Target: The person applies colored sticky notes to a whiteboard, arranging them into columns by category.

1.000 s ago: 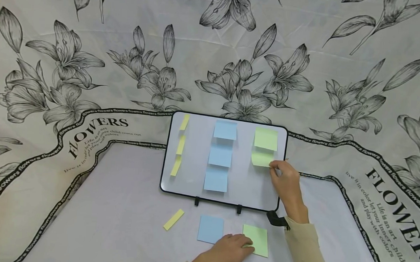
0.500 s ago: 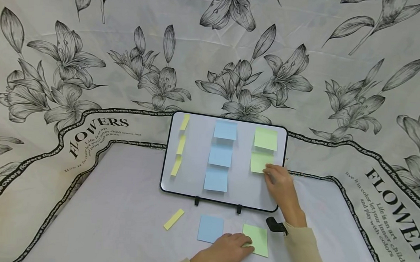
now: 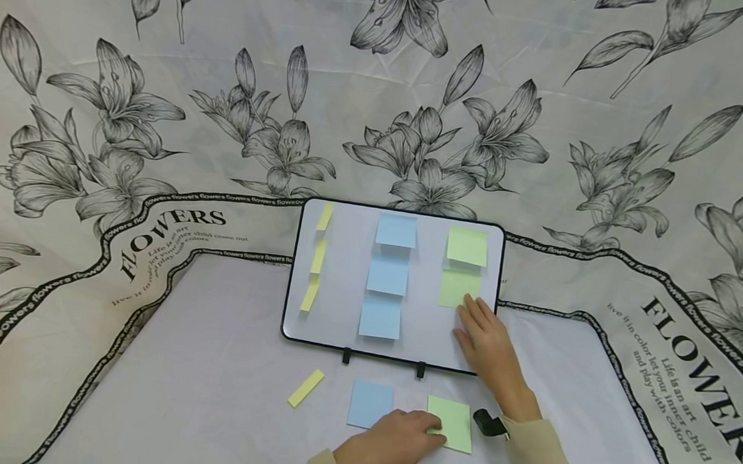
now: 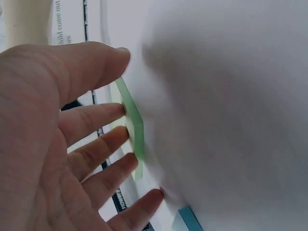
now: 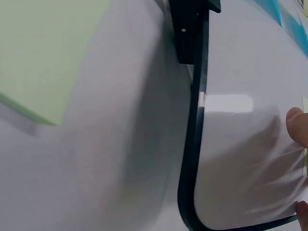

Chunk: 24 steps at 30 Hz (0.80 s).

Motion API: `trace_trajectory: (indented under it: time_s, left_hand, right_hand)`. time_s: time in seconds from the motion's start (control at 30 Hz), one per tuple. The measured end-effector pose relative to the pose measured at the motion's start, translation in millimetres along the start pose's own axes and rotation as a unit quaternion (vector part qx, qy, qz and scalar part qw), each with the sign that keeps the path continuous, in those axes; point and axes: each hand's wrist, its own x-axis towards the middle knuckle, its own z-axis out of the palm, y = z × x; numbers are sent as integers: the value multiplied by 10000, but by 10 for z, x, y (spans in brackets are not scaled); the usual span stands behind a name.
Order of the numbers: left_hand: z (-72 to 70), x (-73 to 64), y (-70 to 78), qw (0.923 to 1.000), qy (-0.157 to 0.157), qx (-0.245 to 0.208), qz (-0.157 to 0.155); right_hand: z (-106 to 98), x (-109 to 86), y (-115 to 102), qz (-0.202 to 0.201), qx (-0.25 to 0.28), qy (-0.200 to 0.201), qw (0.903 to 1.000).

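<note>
In the head view my right hand lays extended fingers on the lower right corner of the lower green sticky note. This note is on the whiteboard, below another green sticky note. Only a thumb and a fingertip of that hand show at the edge of the right wrist view. My left hand rests with loosely bent fingers on the near left side of the green sticky note pad on the table. In the left wrist view its fingertips touch the edge of the green pad.
Blue sticky notes run down the board's middle and narrow yellow sticky notes down its left. A blue pad and a yellow strip pad lie on the table. Black feet support the board; floral cloth hangs behind.
My right hand has let go of the lower green note's corner and flattened onto it. The note, lifted and curled before, now lies flatter. My left hand stays on the green pad.
</note>
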Motion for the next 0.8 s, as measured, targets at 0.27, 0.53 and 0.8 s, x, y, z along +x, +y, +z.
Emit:
trace_trajectory:
  time_s: [0.27,0.53,0.8]
  left_hand:
    - [-82,47,-229,9975,568,-408,68]
    - [-400,246,-576,9937,1108,70,-174]
    - [-962,563,-814,9852,1477,840,-213]
  right_hand:
    - [24,-144,9,-90,-293,-633,9975]
    - [42,-265,-6,-61,-326,-1048,9939]
    - [39,-255,9,-10,-300,-1258,9916]
